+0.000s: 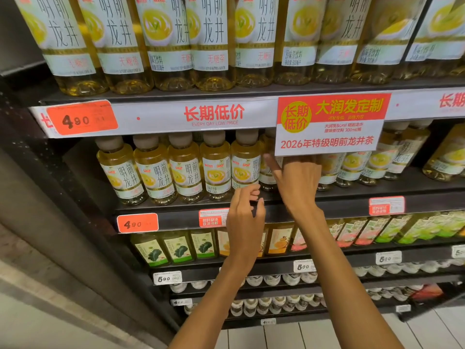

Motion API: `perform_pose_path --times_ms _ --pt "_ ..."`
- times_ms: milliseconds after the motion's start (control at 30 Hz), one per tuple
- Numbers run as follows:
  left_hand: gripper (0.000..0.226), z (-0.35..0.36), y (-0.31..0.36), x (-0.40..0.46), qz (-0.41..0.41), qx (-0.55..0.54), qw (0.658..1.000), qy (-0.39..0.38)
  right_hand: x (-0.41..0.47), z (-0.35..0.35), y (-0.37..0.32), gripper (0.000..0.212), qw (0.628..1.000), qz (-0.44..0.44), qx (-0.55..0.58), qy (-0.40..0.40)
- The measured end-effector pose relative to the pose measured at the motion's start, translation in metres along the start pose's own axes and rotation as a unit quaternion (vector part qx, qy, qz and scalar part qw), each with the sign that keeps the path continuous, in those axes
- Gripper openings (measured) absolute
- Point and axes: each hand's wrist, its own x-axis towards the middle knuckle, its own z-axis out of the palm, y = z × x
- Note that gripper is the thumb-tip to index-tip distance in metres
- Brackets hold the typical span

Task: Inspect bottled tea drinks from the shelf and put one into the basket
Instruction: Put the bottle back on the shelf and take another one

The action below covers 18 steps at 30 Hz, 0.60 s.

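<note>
Tea bottles (216, 170) with pale caps, yellow liquid and white labels stand in a row on the middle shelf (176, 206). My right hand (298, 181) reaches into this row just below a red and white promotional sign (329, 124). Its back covers one bottle, and its thumb sticks out left in front of the neighbouring bottle (267, 172). The fingers are hidden behind the hand and the sign. My left hand (245, 214) hovers at the shelf's front edge with loosely curled fingers and holds nothing. No basket is in view.
Larger bottles of the same tea (214, 44) fill the shelf above. Green and orange juice bottles (176, 246) and small capped bottles (264, 279) fill the shelves below. Orange price tags (137, 223) sit on the shelf rails. A dark upright post (63, 197) bounds the shelf at left.
</note>
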Motion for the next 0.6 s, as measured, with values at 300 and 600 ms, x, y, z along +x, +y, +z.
perform_pose_path --times_ms 300,600 --pt "0.026 -0.002 0.0 0.001 -0.021 -0.024 0.999 0.001 -0.001 -0.005 0.01 0.024 0.994 0.076 0.078 -0.006" --pt "0.026 0.0 0.004 -0.002 -0.049 -0.052 0.997 -0.01 -0.003 0.002 0.0 0.057 0.993 0.043 0.108 -0.02"
